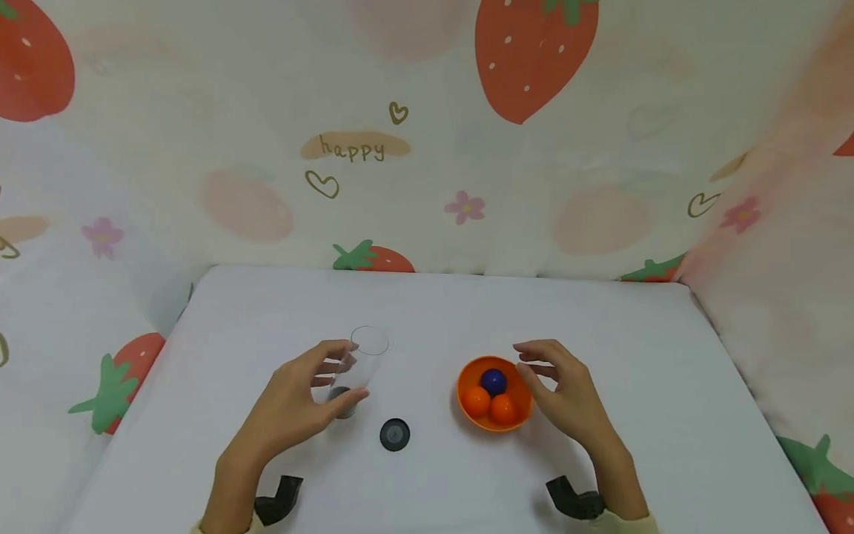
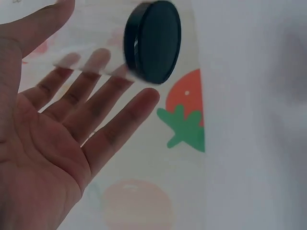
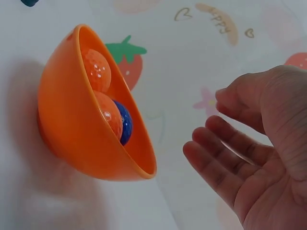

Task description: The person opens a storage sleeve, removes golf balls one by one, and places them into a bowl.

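Observation:
My left hand [image 1: 310, 400] holds a clear container [image 1: 365, 363] between thumb and fingers, its round rim at the top. The container's dark disc-shaped base [image 2: 156, 43] hangs a little above the table, and the fingers show through the clear wall. On the table just right of it lies a round black lid [image 1: 395, 434]. An orange bowl [image 3: 72, 120] stands further right with two orange balls [image 1: 477, 401] and a blue ball [image 1: 494, 381] inside. Beside the bowl's right rim hovers my right hand [image 1: 563, 393], fingers loosely bent around nothing.
Both hands work over a white table [image 1: 467, 489]. Behind it hangs a cloth [image 1: 507, 245] printed with strawberries, hearts and flowers, which also runs down both sides. A black strap piece [image 1: 276, 500] sits at the left wrist, another [image 1: 575, 500] at the right.

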### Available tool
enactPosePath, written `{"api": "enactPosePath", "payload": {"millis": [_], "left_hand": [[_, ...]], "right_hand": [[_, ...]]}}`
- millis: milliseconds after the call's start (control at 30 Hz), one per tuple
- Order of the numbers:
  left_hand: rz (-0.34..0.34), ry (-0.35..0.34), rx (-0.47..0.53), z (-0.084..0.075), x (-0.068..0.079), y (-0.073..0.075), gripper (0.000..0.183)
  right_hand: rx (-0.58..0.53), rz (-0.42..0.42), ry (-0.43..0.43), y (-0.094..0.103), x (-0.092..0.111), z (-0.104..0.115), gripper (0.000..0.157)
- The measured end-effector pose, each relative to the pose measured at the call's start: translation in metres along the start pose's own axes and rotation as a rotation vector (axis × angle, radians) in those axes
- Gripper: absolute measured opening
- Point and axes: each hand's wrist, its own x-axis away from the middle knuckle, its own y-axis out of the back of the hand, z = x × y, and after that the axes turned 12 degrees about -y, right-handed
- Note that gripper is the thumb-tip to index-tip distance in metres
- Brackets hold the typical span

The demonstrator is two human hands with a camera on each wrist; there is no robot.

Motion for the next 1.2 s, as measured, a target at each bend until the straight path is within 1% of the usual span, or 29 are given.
{"api": "enactPosePath", "payload": {"millis": [100,167,233,400,533,633,700,867,1000,1200], "left_hand": [[0.046,0.041,-0.006,0.006,0.003,-0.002,0.057],[0.079,0.055,0.007,0.010,0.004,-0.003,0.055],[0.098,0.072,0.038,0.015,0.005,-0.003,0.052],[0.132,0.107,0.115,0.024,0.006,0.003,0.051],[0.200,0.151,0.135,0.028,0.007,0.003,0.050],[0.248,0.161,0.158,0.031,0.009,0.003,0.049],[0.261,0.174,0.178,0.033,0.012,0.004,0.049],[0.282,0.177,0.211,0.035,0.013,0.005,0.047],[0.294,0.164,0.208,0.035,0.013,0.004,0.047],[0.301,0.176,0.206,0.035,0.014,0.004,0.049]], "right_hand": [[0.019,-0.019,-0.006,0.000,0.001,-0.002,0.029],[0.030,-0.038,0.005,0.001,0.001,-0.003,0.028],[0.038,-0.046,0.013,0.002,0.000,-0.004,0.028],[0.052,-0.044,0.014,0.004,-0.002,-0.002,0.027],[0.059,-0.041,-0.005,0.006,-0.001,-0.002,0.027],[0.063,-0.028,-0.022,0.006,0.000,-0.002,0.027],[0.066,-0.022,-0.032,0.006,0.001,-0.002,0.026],[0.069,-0.021,-0.035,0.008,0.003,-0.003,0.025],[0.076,-0.014,-0.028,0.010,0.003,-0.004,0.026],[0.083,-0.027,-0.040,0.011,0.002,-0.006,0.026]]}}
